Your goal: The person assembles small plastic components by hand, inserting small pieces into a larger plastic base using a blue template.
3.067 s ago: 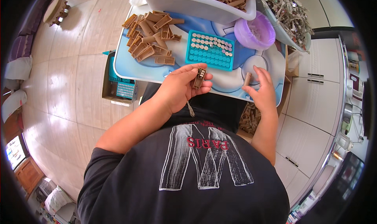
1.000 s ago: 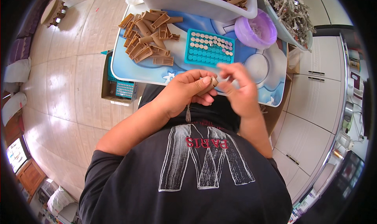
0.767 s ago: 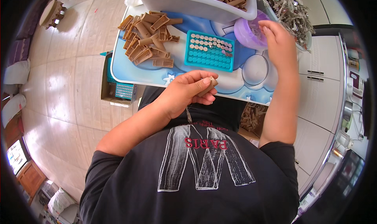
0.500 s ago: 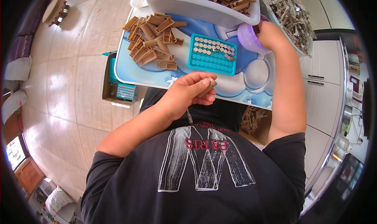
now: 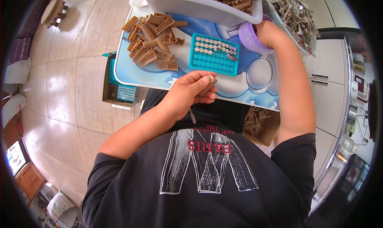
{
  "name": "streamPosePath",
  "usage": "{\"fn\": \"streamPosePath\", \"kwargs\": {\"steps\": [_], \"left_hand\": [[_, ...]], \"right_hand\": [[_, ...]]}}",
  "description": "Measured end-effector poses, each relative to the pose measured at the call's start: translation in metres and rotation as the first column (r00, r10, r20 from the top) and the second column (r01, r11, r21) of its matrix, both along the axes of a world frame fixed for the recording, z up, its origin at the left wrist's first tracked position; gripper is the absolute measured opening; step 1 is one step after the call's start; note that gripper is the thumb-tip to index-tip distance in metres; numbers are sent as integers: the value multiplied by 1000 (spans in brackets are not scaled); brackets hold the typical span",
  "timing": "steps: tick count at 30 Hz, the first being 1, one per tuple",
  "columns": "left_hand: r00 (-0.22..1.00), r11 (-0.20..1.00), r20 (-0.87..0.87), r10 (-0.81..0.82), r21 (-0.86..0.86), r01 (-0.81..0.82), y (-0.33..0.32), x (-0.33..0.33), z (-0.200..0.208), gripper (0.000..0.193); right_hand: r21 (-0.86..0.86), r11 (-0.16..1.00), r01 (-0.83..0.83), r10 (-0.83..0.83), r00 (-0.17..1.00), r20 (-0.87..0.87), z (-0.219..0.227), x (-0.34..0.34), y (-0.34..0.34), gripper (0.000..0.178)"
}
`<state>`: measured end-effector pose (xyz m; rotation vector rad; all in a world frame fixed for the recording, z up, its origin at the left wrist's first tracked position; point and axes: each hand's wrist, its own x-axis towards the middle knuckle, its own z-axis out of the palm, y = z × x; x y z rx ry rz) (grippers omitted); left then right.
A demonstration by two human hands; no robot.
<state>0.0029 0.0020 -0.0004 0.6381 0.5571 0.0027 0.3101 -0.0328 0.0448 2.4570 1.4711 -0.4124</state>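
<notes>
My left hand, at the table's near edge, pinches a small brown plastic casing between thumb and fingers. A thin strand with a darker end hangs below that hand. My right hand reaches into a purple bowl; its fingers are hidden inside. Between the hands and a little farther off lies a teal tray with rows of round pockets. Small pale round pieces fill its far rows, with a few darker ones at the right. Left of the tray is a loose pile of brown casings.
A white bin heaped with brown casings stands at the table's far side. Beside it, a tub holds tangled wiry parts. On the floor are a box with teal trays and a carton of parts. White cabinets line the right.
My right hand stays in the purple bowl while its elbow shifts slightly to the right. The left hand keeps its pinch on the brown casing, almost still.
</notes>
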Motion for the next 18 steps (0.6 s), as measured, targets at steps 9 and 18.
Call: {"fn": "streamPosePath", "kwargs": {"steps": [9,18], "left_hand": [[1000,1000,-10,25,-6,-25,1,-1,1,29],[999,999,-21,41,15,-41,1,2,2,32]], "right_hand": [[119,992,-37,47,996,-80,-20,27,-10,37],[68,997,-28,36,993,-114,-27,27,-1,42]]}}
